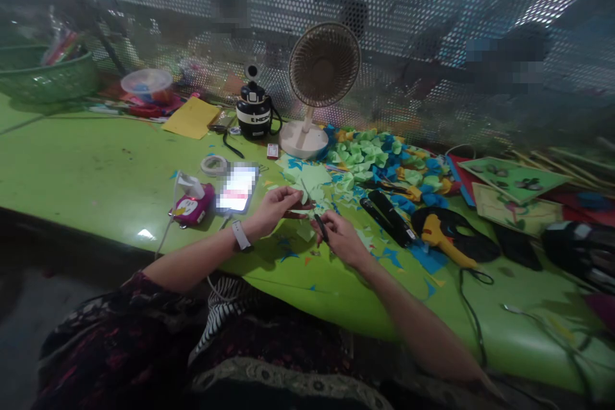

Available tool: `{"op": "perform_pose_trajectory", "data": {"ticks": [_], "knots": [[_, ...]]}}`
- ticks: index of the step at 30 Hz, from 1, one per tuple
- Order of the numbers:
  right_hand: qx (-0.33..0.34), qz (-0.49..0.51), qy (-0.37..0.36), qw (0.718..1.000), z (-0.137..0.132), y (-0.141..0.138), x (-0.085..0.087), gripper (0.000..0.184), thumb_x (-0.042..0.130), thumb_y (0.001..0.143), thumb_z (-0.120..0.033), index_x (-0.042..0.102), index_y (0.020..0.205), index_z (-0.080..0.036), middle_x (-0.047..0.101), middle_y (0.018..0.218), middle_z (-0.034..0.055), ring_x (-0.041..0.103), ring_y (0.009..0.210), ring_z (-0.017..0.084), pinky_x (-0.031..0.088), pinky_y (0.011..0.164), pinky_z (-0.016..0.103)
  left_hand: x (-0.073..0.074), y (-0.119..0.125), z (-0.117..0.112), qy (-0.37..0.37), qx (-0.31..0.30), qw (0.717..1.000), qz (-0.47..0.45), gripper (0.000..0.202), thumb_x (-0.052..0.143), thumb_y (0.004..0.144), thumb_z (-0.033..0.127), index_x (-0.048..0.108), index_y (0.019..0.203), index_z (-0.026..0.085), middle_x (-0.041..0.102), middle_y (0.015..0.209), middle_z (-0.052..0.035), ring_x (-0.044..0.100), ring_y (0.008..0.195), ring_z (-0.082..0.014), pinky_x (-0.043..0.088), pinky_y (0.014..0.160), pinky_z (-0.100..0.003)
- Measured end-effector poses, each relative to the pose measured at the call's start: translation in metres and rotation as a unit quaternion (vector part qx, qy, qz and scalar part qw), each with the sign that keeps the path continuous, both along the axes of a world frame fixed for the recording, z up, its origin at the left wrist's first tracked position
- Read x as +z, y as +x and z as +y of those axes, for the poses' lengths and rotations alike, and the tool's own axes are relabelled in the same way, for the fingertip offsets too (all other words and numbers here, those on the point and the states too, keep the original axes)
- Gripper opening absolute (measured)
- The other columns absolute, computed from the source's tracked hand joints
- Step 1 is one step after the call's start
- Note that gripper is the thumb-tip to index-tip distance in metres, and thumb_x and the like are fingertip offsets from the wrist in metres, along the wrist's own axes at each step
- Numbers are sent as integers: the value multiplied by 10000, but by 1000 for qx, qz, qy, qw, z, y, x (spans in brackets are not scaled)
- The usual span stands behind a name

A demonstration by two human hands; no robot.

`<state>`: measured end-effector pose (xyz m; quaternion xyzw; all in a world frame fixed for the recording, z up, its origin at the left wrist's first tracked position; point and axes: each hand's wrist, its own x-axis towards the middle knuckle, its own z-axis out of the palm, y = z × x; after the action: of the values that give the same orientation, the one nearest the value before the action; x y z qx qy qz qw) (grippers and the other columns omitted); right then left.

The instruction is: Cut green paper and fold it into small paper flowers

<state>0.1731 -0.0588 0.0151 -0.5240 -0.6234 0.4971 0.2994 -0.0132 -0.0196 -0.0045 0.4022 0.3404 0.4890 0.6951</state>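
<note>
My left hand [277,210], with a pale band on its wrist, pinches a small piece of light green paper [304,197]. My right hand [339,237] is wrapped round the dark handles of a pair of scissors [321,228], whose blades point up toward the paper. Both hands are close together over the green table [278,282]. Beyond them lie light green paper sheets [312,174] and a heap of cut green, blue and yellow paper pieces [368,155]. Small blue and orange scraps [291,250] are scattered below the hands.
Left of my hands are a lit phone [237,188], a tape roll [214,165] and a purple charger block [192,205]. A fan [325,65] and a black jug [253,116] stand behind. On the right lie a black stapler [388,218] and a yellow glue gun [446,240] with its cord.
</note>
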Motion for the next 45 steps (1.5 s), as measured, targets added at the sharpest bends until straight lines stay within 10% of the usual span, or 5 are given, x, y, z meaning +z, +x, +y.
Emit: {"op": "perform_pose_trajectory", "data": {"ticks": [8, 15, 24, 39, 45], "knots": [[-91, -63, 63, 992, 29, 26, -12, 470, 670, 693, -669, 508, 761, -233, 620, 624, -6, 483, 478, 136, 379, 454, 272, 9, -2, 2, -69, 21, 997, -3, 165, 691, 887, 257, 558, 899, 160, 755, 865, -78, 751, 707, -171, 538, 514, -192], [-140, -382, 135, 904, 53, 55, -16, 200, 648, 786, -409, 568, 777, -226, 689, 748, 23, 623, 710, 190, 352, 581, 273, 8, -4, 9, -115, 35, 991, -62, 160, 648, 914, 291, 635, 969, 141, 765, 875, -112, 759, 808, -193, 590, 641, -241], [-105, -507, 147, 843, 48, 49, -13, 204, 626, 859, -413, 645, 887, -213, 711, 950, 86, 644, 834, 224, 349, 607, 290, 4, -8, 12, -85, 3, 994, -65, 190, 650, 851, 220, 688, 1001, 107, 751, 1062, -149, 732, 947, -190, 580, 862, -309], [-64, -486, 159, 857, 35, 44, 2, 176, 583, 880, -296, 681, 993, -204, 715, 990, 77, 630, 873, 230, 332, 619, 292, 1, -9, 15, -93, 54, 994, 6, 269, 678, 800, 113, 626, 1062, 137, 698, 1140, -129, 713, 902, -181, 566, 875, -351], [22, -321, 208, 924, 15, 16, -8, 178, 570, 902, -340, 678, 875, -201, 688, 886, 55, 593, 758, 179, 370, 652, 284, -6, -9, 14, -70, 3, 997, 29, 151, 617, 878, 129, 630, 1028, 126, 720, 1018, -114, 709, 853, -169, 546, 857, -349]]}}
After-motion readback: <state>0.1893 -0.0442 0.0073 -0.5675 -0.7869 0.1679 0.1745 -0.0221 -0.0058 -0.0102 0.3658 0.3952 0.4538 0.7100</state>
